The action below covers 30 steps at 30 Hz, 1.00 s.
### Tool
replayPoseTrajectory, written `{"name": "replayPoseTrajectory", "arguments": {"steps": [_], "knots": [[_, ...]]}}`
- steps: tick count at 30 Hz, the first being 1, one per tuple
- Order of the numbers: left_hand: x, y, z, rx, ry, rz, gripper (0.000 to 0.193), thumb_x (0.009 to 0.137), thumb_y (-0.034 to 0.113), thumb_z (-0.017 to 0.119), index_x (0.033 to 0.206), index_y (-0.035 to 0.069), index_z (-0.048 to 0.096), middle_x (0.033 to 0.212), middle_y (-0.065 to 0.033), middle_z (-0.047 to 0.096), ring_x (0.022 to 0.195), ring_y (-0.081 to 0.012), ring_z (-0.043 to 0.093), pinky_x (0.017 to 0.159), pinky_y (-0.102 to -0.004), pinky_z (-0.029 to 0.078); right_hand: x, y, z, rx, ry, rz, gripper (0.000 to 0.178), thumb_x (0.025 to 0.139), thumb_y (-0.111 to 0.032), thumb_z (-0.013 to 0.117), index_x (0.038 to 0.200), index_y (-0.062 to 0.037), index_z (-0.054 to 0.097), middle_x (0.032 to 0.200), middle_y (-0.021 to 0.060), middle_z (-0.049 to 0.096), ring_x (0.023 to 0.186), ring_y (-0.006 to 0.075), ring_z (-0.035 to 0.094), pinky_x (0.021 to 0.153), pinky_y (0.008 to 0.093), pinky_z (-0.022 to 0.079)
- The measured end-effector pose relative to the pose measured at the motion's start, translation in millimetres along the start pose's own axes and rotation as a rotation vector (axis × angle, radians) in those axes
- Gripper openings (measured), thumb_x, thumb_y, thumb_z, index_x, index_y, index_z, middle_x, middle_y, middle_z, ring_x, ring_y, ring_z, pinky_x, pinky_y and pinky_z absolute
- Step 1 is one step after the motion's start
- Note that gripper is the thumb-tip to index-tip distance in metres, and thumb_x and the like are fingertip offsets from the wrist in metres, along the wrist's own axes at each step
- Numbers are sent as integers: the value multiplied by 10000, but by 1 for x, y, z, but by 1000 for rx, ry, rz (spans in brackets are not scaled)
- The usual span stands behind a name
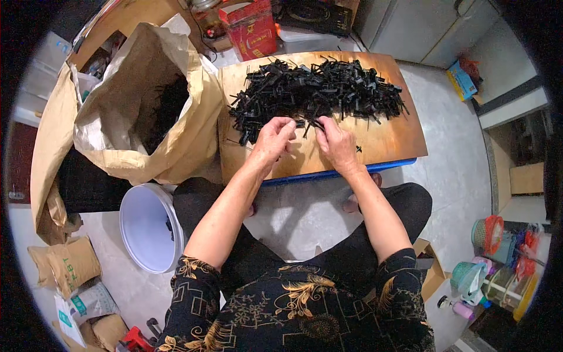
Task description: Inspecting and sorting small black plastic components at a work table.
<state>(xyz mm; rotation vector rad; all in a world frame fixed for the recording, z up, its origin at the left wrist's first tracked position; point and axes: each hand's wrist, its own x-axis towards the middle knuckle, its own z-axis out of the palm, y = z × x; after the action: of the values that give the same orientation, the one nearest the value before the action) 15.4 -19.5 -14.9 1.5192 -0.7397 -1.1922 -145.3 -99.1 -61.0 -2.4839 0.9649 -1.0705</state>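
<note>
Nearest is the black patterned shirt [305,311] of the person, who sits with the knees apart. Beside the left knee there is a white bucket [134,234]; a few small black bits [169,227] are visible at its right inner side. By the right knee stands an open cardboard box [435,273] with something dark inside, too small to tell. On the floor at the lower left lies a filled brown bag [67,265]; its contents are hidden.

Further forward, both hands are over the near part of a wooden board [390,138]. The left hand [274,141] is narrow, with thumb and fingers pinched on a small black piece [300,124]. The right hand [337,144] is also narrow, its fingertips at the near edge of the heap, but I cannot tell whether it grips one piece.

The heap of black pieces [322,88] lies loose and tangled across the far half of the board, just beyond the hands. To the left of the board stands a big paper sack [182,149], its mouth wide open, with a pale lining and a dark mass of similar look deep inside.

Behind the board are a red box [249,32] and a whitish plastic container [305,40]; what they contain, I cannot tell.
</note>
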Motion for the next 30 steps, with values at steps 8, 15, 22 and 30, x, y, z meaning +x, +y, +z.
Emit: {"name": "replayPoseTrajectory", "arguments": {"steps": [8, 15, 22, 30], "knots": [[-5, 6, 7, -405, -556, -205, 361, 885, 403, 517, 988, 61, 572, 779, -50, 579, 468, -70, 431, 384, -183, 319, -4, -29, -43, 99, 2, -297, 398, 673, 43, 619, 1052, -33, 524, 684, 103, 571, 592, 248, 591, 515, 338, 468], [-12, 9, 11, -465, -781, -183, 391, 873, 400, 534, 1021, 39, 560, 812, -56, 577, 458, -61, 414, 368, -168, 299, -7, -27, -60, 111, -30, -355, 396, 661, 31, 640, 1038, -28, 534, 733, 103, 567, 607, 255, 583, 514, 329, 471], [-16, 11, 15, -405, -581, -161, 277, 848, 217, 601, 1053, 50, 518, 806, -25, 565, 498, -65, 454, 374, -167, 295, -14, -29, -58, 206, -12, -192, 306, 741, 13, 624, 1028, -46, 538, 715, 93, 552, 579, 213, 560, 510, 306, 454], [-21, 14, 21, -153, -353, 69, 366, 811, 58, 595, 1119, 92, 401, 711, -5, 529, 539, -60, 517, 394, -172, 328, -15, -40, -56, 691, -138, 388, 163, 928, -178, 475, 1001, -38, 514, 624, -26, 445, 552, 43, 406, 483, 204, 344]]}}
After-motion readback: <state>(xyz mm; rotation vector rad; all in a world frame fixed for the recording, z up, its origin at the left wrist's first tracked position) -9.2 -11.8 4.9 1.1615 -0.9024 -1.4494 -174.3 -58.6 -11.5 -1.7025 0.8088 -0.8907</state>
